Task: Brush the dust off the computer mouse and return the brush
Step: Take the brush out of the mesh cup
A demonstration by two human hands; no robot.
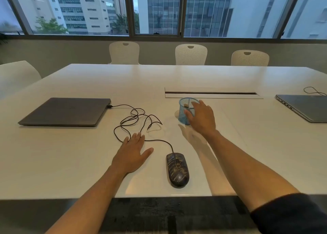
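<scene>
Landmark = dark mottled corded computer mouse [177, 170], sitting near the front edge of the white glossy table [70, 163]. Far left and behind it: one closed grey laptop [65, 111], with the black mouse cable [134, 117] plugged into its right side and looping in a tangle back to the mouse. Left hand [131, 155] lies just left of the mouse, palm down, flat on the table, fingers extended and spread, gripping nothing; fingertips lie at the cable, contact unclear. Right hand [200, 117] is behind the mouse and slightly right, arm stretched forward, fingers curled around the side of one blue wire-mesh pen cup [185, 109], thumb on its near wall. Small pale object shows inside the cup, probably the brush; can't tell for sure. Further right: second grey laptop [306, 108], closed, partly out of frame. Count: two laptops, one mouse, one cup, three white perforated chairs [191, 54] along the table's far edge.
</scene>
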